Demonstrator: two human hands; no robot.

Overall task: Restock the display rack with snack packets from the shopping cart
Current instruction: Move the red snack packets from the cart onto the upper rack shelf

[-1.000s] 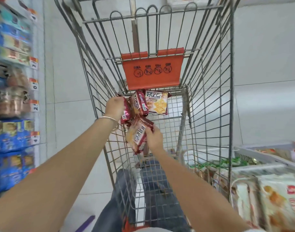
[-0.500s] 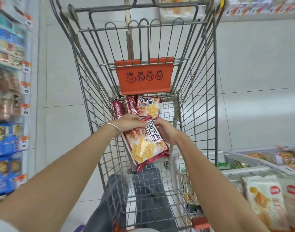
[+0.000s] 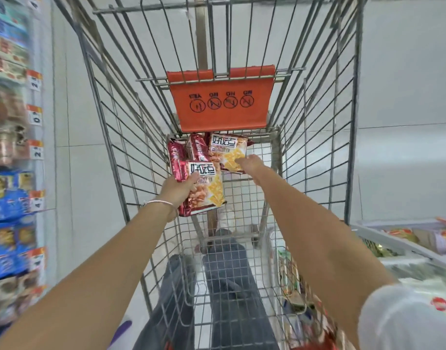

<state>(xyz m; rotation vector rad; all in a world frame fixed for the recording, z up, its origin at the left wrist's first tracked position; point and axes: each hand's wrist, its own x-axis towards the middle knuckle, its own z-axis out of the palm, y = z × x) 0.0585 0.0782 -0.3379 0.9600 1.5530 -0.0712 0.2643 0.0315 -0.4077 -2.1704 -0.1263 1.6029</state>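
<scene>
Left hand [image 3: 177,189] around snack packet [image 3: 207,192], right hand [image 3: 251,164] outstretched beyond

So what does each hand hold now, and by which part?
Left hand grips the near packet by its left edge, thumb on the front. Right hand touches the far packet at its lower right corner; whether it grips cannot be told.

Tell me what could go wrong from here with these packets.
1. The left hand grips its packet near one lower corner only; it may slip and drop into the cart.
2. The right hand reaches the upright packet standing beside the dark red packets; pulling it out may topple them.
3. The cart's wire sides are close, so a wrapper could snag on the way out.
</scene>
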